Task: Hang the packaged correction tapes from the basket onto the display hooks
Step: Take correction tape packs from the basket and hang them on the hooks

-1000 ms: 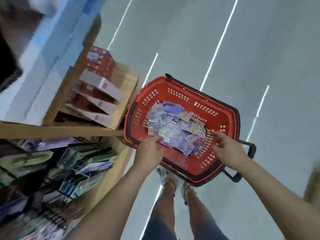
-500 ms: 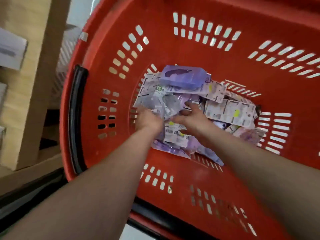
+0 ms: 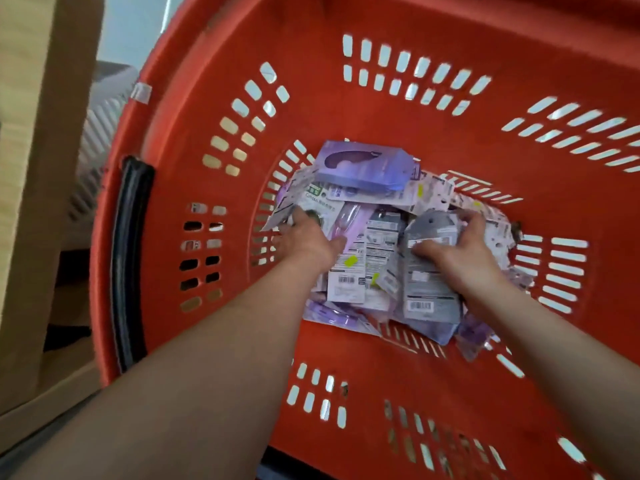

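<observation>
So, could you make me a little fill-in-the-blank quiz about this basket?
The basket holding the packaged correction tapes is ____.
Its side handle is ____.
The right hand grips a grey package printed with a ____.
The box lying on top of them is ____.
Answers: red; black; barcode; purple.

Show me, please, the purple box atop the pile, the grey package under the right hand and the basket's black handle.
purple box (image 3: 363, 166), head view, middle of its top face.
grey package (image 3: 429, 284), head view, its lower panel above the barcode.
black handle (image 3: 130, 258), head view, midway along the strip.
</observation>
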A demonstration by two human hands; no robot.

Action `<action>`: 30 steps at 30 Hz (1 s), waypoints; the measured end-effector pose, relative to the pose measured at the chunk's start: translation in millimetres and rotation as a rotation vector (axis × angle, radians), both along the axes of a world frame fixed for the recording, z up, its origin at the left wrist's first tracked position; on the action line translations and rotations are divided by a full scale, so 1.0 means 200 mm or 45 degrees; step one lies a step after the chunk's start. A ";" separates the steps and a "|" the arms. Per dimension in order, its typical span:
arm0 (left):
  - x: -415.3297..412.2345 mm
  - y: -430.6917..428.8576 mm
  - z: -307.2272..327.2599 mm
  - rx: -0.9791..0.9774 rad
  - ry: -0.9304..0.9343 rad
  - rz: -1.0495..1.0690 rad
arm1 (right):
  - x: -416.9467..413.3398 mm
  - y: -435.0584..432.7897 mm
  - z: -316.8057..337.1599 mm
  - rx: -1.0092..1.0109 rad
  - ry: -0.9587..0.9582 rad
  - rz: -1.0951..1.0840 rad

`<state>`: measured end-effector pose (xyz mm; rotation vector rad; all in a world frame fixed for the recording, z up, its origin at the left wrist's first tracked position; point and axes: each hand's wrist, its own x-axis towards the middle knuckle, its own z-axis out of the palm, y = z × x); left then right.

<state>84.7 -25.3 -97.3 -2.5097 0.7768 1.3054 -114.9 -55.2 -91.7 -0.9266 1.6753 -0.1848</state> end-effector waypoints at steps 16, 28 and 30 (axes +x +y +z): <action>-0.19 0.10 -0.02 -0.028 0.285 0.529 | -0.17 0.14 -0.12 -0.041 0.154 0.498; -0.19 0.13 0.36 -0.420 0.005 0.501 | -0.20 0.08 0.20 0.159 -0.102 0.218; -0.16 0.17 0.57 -0.521 0.001 0.467 | -0.23 0.06 0.34 0.113 -0.131 0.322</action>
